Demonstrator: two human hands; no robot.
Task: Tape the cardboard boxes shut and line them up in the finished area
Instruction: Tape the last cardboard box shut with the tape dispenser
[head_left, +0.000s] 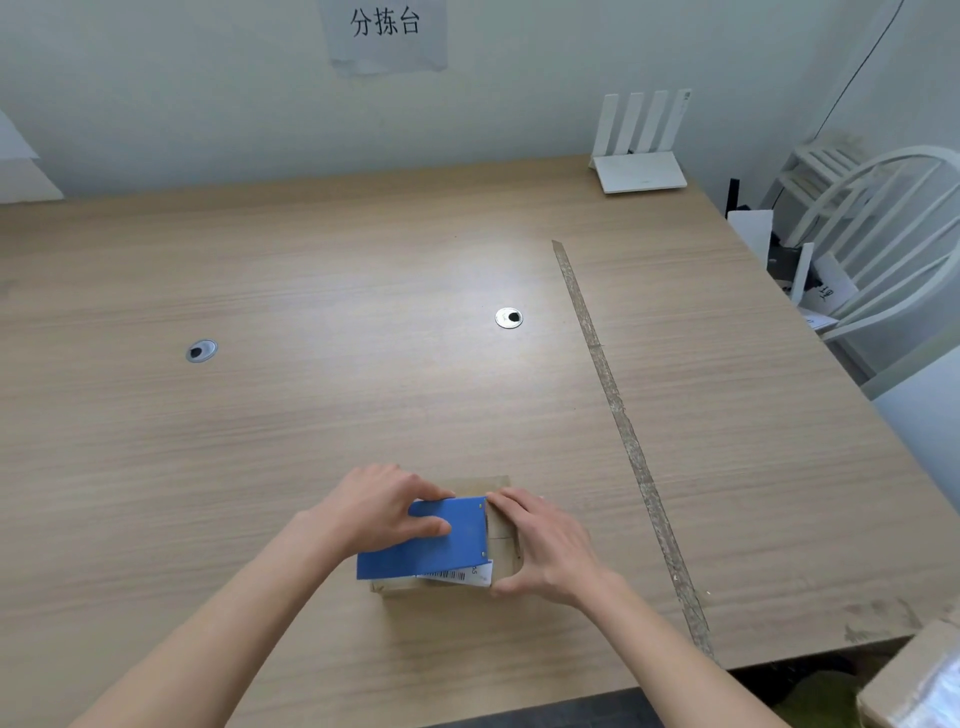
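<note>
A small cardboard box sits on the wooden table near the front edge. A blue tape dispenser lies on top of the box, covering most of the lid. My left hand grips the dispenser from the left, thumb and fingers curled over its blue plate. My right hand grips the right end of the box, fingers on top and thumb at the near corner. A white barcode label shows at the box's near edge under the dispenser.
A long strip of tape runs front to back along the table's right part. Two round cable holes are set in the tabletop. A white router stands at the back right, a white chair beyond the right edge, another box at bottom right.
</note>
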